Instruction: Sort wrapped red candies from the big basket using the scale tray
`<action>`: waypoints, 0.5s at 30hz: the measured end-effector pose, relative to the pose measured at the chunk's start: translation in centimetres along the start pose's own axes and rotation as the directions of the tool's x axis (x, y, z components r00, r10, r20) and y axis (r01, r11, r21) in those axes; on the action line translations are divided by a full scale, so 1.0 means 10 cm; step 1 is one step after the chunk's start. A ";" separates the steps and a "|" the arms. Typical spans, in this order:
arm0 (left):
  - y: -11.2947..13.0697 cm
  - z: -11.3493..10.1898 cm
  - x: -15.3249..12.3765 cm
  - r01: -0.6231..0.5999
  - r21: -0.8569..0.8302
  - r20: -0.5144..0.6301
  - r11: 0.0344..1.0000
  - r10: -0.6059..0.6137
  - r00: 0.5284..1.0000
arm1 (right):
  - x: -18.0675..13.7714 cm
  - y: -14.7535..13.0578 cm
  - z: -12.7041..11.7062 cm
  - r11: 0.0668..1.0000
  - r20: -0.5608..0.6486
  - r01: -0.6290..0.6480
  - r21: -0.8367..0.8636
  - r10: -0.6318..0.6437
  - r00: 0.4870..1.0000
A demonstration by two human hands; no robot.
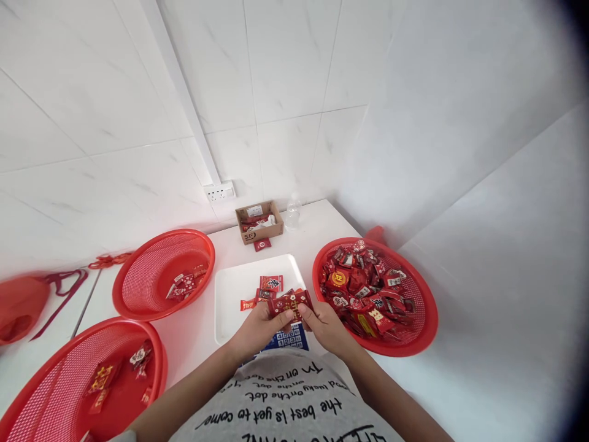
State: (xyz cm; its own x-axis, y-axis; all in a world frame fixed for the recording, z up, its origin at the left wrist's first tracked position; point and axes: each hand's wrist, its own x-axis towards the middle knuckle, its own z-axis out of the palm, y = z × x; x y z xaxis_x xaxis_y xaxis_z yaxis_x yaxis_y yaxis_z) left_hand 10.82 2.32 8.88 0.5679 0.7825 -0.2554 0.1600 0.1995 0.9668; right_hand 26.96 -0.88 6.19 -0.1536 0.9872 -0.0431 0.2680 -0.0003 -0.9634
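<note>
Both hands meet over the near edge of a white tray (230,294). My left hand (258,328) and my right hand (326,326) are closed on a bunch of red candy packets (289,302), held between them. More red packets (270,283) lie on the tray just beyond the hands. A blue card with numbers (289,337) sits under the hands at the tray's front. To the right stands a red basket (421,331) heaped with red packets (363,288).
Two more red baskets are on the left, one far (138,276) and one near (55,374), each with a few packets. A small cardboard box (259,222) and a clear bottle (292,213) stand by the wall. A red bag (21,304) lies far left.
</note>
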 end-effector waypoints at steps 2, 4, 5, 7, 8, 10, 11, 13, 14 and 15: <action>-0.01 0.00 -0.01 -0.006 -0.010 -0.011 1.000 0.005 1.000 | 0.00 -0.01 -0.01 1.000 0.017 -0.010 0.007 0.010 1.000; -0.02 0.00 -0.01 -0.009 -0.028 -0.009 1.000 0.009 1.000 | 0.00 -0.01 -0.02 0.999 0.044 0.001 0.035 -0.002 0.999; -0.02 0.00 -0.02 -0.007 -0.034 0.002 0.999 0.007 1.000 | 0.00 -0.02 -0.02 0.998 0.054 0.015 0.054 -0.018 0.998; -0.02 -0.01 -0.03 0.006 -0.032 0.021 0.999 -0.006 1.000 | 0.00 -0.04 -0.03 0.995 0.050 0.043 0.088 -0.047 0.998; -0.02 -0.01 -0.03 0.015 -0.022 0.027 1.000 -0.015 1.000 | 0.01 -0.05 -0.02 0.994 0.043 0.048 0.098 -0.052 0.998; -0.01 0.00 -0.04 0.029 -0.003 0.024 1.000 -0.029 0.999 | 0.01 -0.08 -0.02 0.994 0.039 0.036 0.105 -0.041 0.998; -0.01 0.00 -0.04 0.033 0.001 0.021 0.999 -0.033 0.999 | 0.01 -0.09 -0.02 0.994 0.041 0.032 0.105 -0.037 0.998; 0.00 0.01 -0.04 0.024 -0.011 0.026 1.000 -0.023 0.999 | 0.00 -0.09 -0.01 0.994 0.043 0.034 0.103 -0.038 0.998; 0.01 0.01 -0.03 0.017 -0.026 0.032 1.000 -0.016 0.999 | 0.00 -0.09 -0.01 0.994 0.036 0.037 0.100 -0.040 0.999; 0.01 0.02 -0.03 0.012 -0.045 0.037 0.999 -0.010 0.999 | 0.00 -0.08 0.00 0.994 0.027 0.038 0.098 -0.040 0.999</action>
State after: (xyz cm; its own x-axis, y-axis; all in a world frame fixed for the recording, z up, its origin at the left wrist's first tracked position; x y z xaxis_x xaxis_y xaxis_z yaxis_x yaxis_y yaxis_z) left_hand 10.79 2.02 9.05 0.5958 0.7581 -0.2653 0.1304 0.2346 0.9633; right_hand 26.76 -0.89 7.01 -0.1897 0.9818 -0.0113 0.1676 0.0211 -0.9856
